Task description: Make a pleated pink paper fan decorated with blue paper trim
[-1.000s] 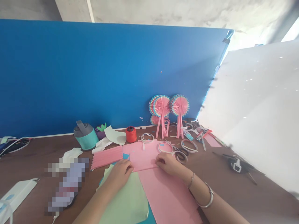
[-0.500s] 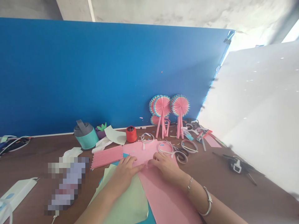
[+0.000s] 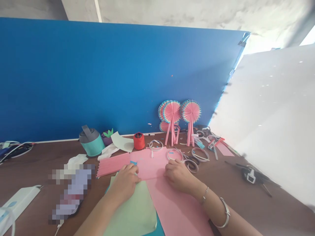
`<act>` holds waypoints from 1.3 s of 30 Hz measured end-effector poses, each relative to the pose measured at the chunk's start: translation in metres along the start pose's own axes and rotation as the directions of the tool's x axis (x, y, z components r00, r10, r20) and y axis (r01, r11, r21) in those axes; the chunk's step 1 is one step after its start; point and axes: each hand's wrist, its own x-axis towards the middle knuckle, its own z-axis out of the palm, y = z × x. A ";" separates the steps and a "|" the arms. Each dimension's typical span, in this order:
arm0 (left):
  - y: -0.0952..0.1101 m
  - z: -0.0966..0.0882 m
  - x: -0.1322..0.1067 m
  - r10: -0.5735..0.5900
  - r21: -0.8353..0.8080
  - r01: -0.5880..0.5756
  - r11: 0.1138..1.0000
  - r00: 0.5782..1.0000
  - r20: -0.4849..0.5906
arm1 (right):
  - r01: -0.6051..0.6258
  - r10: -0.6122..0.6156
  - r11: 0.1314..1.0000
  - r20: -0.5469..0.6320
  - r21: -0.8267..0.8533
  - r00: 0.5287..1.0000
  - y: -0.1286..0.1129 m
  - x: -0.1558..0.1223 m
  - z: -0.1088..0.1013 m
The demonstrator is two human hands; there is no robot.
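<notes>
A pink paper sheet [image 3: 172, 206] lies on the brown table [image 3: 246, 203] with its far end folded over towards me. My left hand [image 3: 125, 182] presses the left end of that fold, fingers curled down on the paper. At the fold's right end my right hand [image 3: 178, 175] pinches the pink sheet's edge. Under my left hand lies a light green sheet [image 3: 133, 213]. A pleated pink strip [image 3: 113, 164] rests just left of the fold.
Finished pink paper fans [image 3: 180, 113] stand against the blue partition [image 3: 110, 75]. A teal container [image 3: 91, 142], a red thread spool [image 3: 139, 141], several tape loops [image 3: 199, 154] and scissors [image 3: 192, 162] lie beyond the paper. A white panel [image 3: 273, 114] closes the right side; a glue gun [image 3: 251, 173] lies near it.
Both hands slid in along the fold half a second ago, then moved back apart to its ends. The fold is flatter.
</notes>
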 end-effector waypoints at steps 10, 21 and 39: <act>-0.001 0.009 0.001 -0.258 -0.277 0.149 0.949 0.873 -0.413 | -0.084 0.118 0.982 -0.198 0.172 0.973 0.008 0.006 0.019; 0.033 0.025 0.008 -0.442 -0.633 0.299 0.714 0.894 -0.076 | 0.268 -0.232 0.962 -0.378 0.045 0.896 -0.027 0.009 0.012; 0.038 0.015 0.005 0.041 0.220 0.053 0.974 0.914 -0.403 | 0.145 -0.182 0.983 -0.723 -0.114 0.667 -0.036 -0.006 0.009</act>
